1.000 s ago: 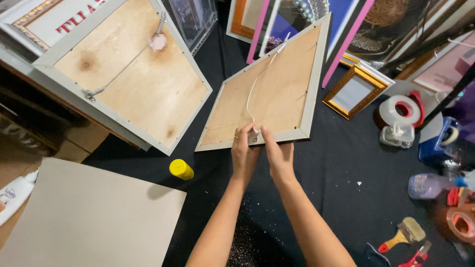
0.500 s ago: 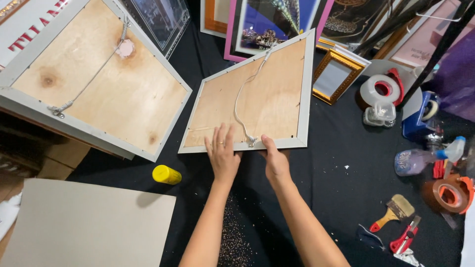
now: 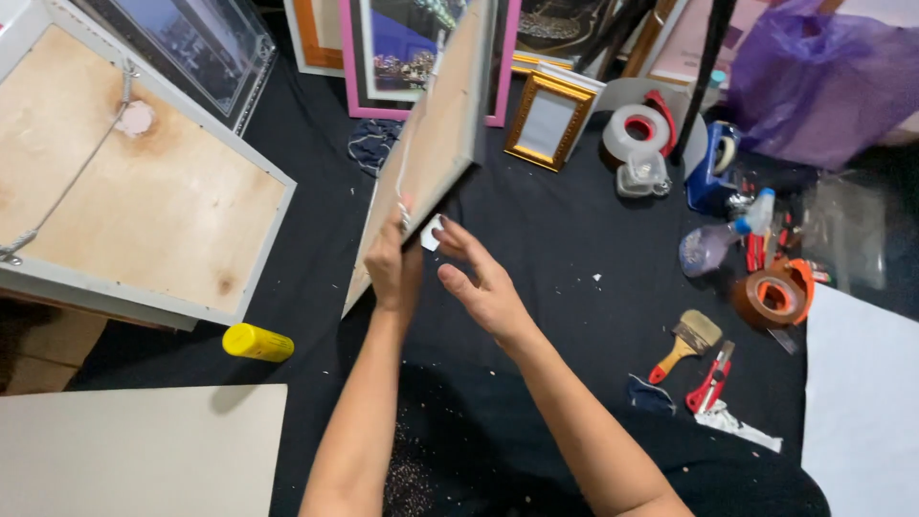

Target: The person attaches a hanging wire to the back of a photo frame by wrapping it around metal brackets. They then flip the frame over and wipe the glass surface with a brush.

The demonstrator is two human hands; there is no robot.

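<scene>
Both forearms reach forward from the bottom edge over the black cloth. The left hand is closed on the lower edge of the tilted frame, which stands up on its edge, plywood back to the left. The right hand is just right of the frame, open, fingers spread, holding nothing; a small white piece shows between its fingertips and the frame, and I cannot tell what it is. Left of the frame lies a yellow tube, and further left a big frame lies face down. Right of the frame are a brush, a brown tape roll and a white tape roll. Behind the frame stands a small gold frame, and a pink frame is partly hidden.
</scene>
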